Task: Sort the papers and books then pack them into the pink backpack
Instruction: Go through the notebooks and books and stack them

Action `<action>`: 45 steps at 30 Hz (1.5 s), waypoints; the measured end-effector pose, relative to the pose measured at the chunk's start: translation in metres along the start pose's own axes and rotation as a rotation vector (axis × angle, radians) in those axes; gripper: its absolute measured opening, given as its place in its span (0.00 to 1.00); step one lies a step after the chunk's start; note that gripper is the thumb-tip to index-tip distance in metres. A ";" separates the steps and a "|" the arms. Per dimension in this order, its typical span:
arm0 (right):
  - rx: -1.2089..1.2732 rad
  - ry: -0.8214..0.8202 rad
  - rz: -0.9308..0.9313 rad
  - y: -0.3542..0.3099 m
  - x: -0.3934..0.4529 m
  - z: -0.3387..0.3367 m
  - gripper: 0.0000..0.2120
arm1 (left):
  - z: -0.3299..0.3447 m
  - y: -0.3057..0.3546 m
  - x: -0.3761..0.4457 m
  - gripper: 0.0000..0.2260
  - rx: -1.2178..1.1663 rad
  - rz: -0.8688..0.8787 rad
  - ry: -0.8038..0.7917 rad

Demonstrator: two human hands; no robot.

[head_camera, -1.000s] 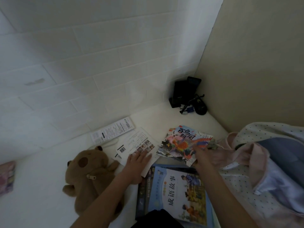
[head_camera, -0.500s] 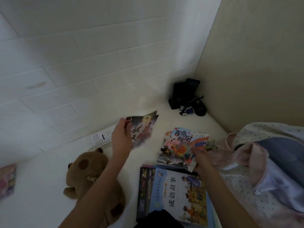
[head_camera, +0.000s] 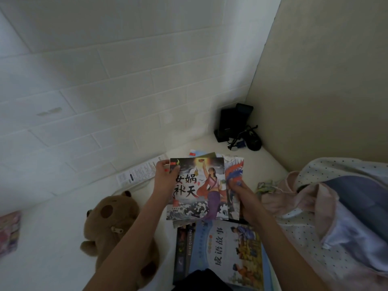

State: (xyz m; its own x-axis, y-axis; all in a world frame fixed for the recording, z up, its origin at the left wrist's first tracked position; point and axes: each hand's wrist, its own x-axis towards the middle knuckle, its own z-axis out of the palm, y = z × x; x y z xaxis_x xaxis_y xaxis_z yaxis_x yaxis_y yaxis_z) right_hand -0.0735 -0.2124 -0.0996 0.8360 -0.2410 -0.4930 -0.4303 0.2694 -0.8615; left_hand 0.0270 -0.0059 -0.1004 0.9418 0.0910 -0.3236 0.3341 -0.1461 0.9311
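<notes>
Left hand (head_camera: 164,181) grips the picture book (head_camera: 197,190) at its 9 o'clock edge. Right hand (head_camera: 243,196) pinches the booklets (head_camera: 234,171) behind, at 3 o'clock

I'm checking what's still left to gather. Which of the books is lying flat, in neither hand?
The big blue storybook, flat on the surface nearest the person. The thin picture book with the woman in purple and the ones behind it are held up by the left hand and right hand.
</notes>
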 end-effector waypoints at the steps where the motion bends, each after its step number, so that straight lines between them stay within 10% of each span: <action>1: 0.000 -0.021 0.011 0.000 -0.001 0.002 0.20 | 0.001 -0.001 -0.001 0.10 -0.015 -0.021 -0.008; 12: -0.218 -0.146 -0.010 -0.026 0.008 0.008 0.03 | 0.001 0.012 -0.004 0.18 -0.320 0.009 -0.261; 23: -0.170 -0.163 -0.263 -0.037 0.031 0.003 0.17 | 0.025 0.027 0.004 0.08 -0.314 0.072 -0.453; 31: 0.007 0.235 -0.284 -0.016 0.037 0.018 0.11 | 0.044 0.009 -0.002 0.20 0.002 -0.036 -0.304; 38: -0.262 -0.079 -0.285 -0.002 0.036 -0.005 0.22 | 0.028 -0.020 0.008 0.16 0.162 0.082 -0.541; 45: -0.271 0.132 -0.321 0.000 0.032 -0.010 0.07 | 0.035 -0.014 -0.002 0.14 0.391 0.143 -0.417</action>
State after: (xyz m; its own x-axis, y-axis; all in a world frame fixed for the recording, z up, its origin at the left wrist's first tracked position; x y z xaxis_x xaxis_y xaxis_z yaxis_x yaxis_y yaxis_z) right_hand -0.0501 -0.2293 -0.1162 0.8989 -0.3941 -0.1915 -0.2447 -0.0889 -0.9655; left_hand 0.0213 -0.0383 -0.1188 0.8874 -0.3398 -0.3114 0.1168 -0.4879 0.8651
